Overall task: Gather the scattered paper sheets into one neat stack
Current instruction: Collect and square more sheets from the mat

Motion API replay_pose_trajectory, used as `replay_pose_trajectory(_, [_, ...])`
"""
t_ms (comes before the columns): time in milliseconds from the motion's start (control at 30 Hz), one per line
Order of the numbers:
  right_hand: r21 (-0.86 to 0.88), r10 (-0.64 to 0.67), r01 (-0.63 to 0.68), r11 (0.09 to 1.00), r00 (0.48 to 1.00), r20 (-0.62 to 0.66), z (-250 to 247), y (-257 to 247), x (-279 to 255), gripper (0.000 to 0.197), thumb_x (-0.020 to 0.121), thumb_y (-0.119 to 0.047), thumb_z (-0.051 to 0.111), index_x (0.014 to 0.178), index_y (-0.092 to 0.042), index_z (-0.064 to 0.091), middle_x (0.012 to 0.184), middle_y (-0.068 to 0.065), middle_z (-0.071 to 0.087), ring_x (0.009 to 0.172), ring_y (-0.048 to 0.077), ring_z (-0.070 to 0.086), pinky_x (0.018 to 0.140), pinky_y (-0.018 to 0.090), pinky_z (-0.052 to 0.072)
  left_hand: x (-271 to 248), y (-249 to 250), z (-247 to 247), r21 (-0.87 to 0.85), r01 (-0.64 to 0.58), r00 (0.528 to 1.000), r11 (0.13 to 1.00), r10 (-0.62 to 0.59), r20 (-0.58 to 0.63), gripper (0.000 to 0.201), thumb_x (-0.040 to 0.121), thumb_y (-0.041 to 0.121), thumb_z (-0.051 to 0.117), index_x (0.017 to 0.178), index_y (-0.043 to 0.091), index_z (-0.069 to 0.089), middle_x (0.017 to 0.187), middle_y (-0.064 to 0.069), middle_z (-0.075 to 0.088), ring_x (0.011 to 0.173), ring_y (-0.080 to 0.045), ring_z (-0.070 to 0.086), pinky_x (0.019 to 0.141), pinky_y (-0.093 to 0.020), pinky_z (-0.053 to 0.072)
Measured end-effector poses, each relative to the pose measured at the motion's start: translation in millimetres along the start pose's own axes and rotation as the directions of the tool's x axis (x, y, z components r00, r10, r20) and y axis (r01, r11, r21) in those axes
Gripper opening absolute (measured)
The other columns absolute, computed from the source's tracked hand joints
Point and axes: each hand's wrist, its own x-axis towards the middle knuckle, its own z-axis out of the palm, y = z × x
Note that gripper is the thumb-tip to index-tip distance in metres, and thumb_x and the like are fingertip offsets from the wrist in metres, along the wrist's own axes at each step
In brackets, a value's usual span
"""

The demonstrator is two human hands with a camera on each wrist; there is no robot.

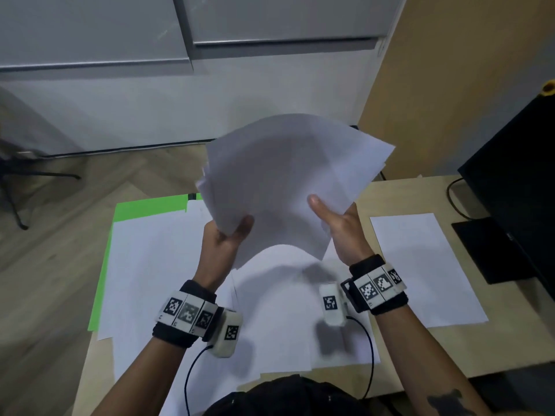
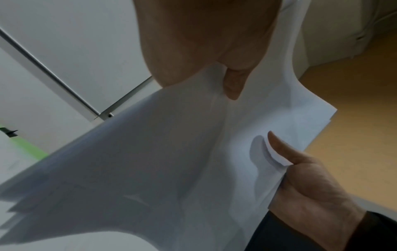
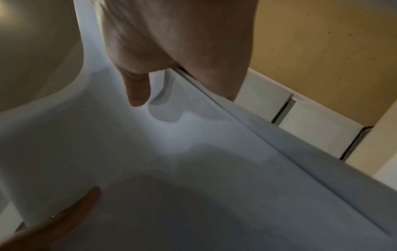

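Each bare forearm wears a black fabric wristband [image 1: 177,331] ringed with white square-coded marker tiles [image 1: 187,314], a white boxy wrist camera [image 1: 225,333] trailing a thin black cable [image 1: 188,376], while the right forearm bears a dark tattoo [image 1: 450,402].

A bunch of white paper sheets [image 1: 288,178] is up in the air, fanned out and bent. More white sheets [image 1: 168,265] lie flat on the worktop [image 1: 420,349] under it.

Dim, soft indoor light from above, grey shadows of the wrist devices on the white paper sheets [image 1: 300,319] lying on the light wooden desk [image 1: 468,352], wide-angle bowing at picture edges, both wrist views murky, close-up skin and paper motion-blurred.
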Motion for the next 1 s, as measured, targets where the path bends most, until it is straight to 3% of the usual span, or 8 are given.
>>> replay_pose_trajectory(67, [0.006,-0.045,0.044,0.999,0.999,0.031,-3.9,2.0,-11.9,0.025,0.087,-0.004,0.072,0.101,-0.024,0.065,0.091,-0.021,0.072,0.089,-0.013,0.065,0.079,0.002,0.043,-9.0,-5.0,-1.6,0.017,0.002,1.000,1.000,-0.002,0.025,0.011,0.085,0.009,0.071,0.095,0.015,0.072,0.089,0.009,0.076,0.083,-0.006,0.068,0.074,-0.022,0.053])
replay_pose_trajectory(200, [0.019,0.009,-0.011,1.000,0.997,0.073,-14.5,43.2,-18.8,0.027,0.079,-0.001,0.078,0.103,-0.013,0.073,0.104,0.006,0.076,0.102,0.022,0.071,0.092,0.036,0.055,-22.5,-22.2,-14.1,0.038,0.049,0.996,0.998,-0.051,0.077,0.023,0.075,0.026,0.079,0.097,0.026,0.076,0.101,0.001,0.076,0.095,-0.015,0.071,0.083,-0.030,0.056])
replay_pose_trajectory(267, [0.003,0.101,-0.102,0.995,0.989,0.103,-18.4,62.3,-17.9,0.027,0.078,-0.002,0.079,0.104,0.001,0.071,0.103,0.015,0.074,0.096,0.027,0.071,0.091,0.043,0.054,-25.8,-27.3,-18.6,0.045,0.074,0.992,0.996,-0.078,0.098,0.029,0.070,0.031,0.079,0.099,0.034,0.076,0.104,0.000,0.076,0.098,-0.018,0.071,0.083,-0.031,0.057])
replay_pose_trajectory(433, [-0.022,0.189,-0.188,0.982,0.973,0.132,-19.9,78.2,-13.3,0.027,0.078,0.002,0.077,0.104,-0.001,0.072,0.104,0.017,0.074,0.096,0.029,0.072,0.087,0.038,0.057,-18.6,-40.4,-28.2,0.028,0.203,0.977,0.979,-0.204,0.056,0.034,0.063,0.032,0.083,0.095,0.021,0.077,0.102,-0.004,0.076,0.096,-0.021,0.072,0.082,-0.037,0.056])
replay_pose_trajectory(567, [-0.018,0.260,-0.260,0.965,0.954,0.149,-17.9,78.7,-7.3,0.029,0.077,-0.001,0.077,0.105,-0.006,0.072,0.103,0.013,0.075,0.097,0.027,0.072,0.084,0.036,0.056,-12.2,-44.3,-31.5,0.053,0.274,0.955,0.960,-0.278,0.100,0.027,0.070,0.017,0.082,0.096,0.019,0.076,0.104,-0.006,0.076,0.097,-0.020,0.072,0.083,-0.036,0.053])
replay_pose_trajectory(733, [0.027,0.241,-0.245,0.969,0.964,0.108,-4.9,74.1,-4.0,0.026,0.083,-0.013,0.078,0.108,-0.011,0.072,0.109,0.008,0.075,0.105,0.025,0.070,0.098,0.046,0.052,-11.2,-33.9,-15.4,0.060,0.237,0.969,0.970,-0.241,0.063,0.026,0.071,0.018,0.080,0.097,0.019,0.075,0.101,-0.005,0.076,0.096,-0.021,0.071,0.082,-0.038,0.056])
replay_pose_trajectory(867, [0.089,0.103,-0.109,0.990,0.992,0.069,-2.8,46.4,-10.9,0.016,0.084,-0.009,0.075,0.098,-0.017,0.075,0.105,0.007,0.075,0.100,0.021,0.071,0.086,0.031,0.056,-15.4,-11.7,-10.1,0.018,0.098,0.995,0.995,-0.099,0.034,0.026,0.078,0.004,0.080,0.091,0.025,0.075,0.096,0.001,0.076,0.091,-0.014,0.071,0.077,-0.028,0.057])
replay_pose_trajectory(1000, [0.125,0.031,-0.041,0.991,0.996,0.080,-12.3,39.7,-18.4,0.033,0.075,-0.012,0.080,0.106,-0.009,0.072,0.107,0.010,0.075,0.102,0.023,0.070,0.088,0.029,0.056,-19.0,-5.0,-11.9,-0.022,0.033,0.999,0.999,-0.033,0.020,0.026,0.075,0.001,0.079,0.089,0.024,0.076,0.090,0.007,0.076,0.086,-0.009,0.071,0.075,-0.020,0.054])
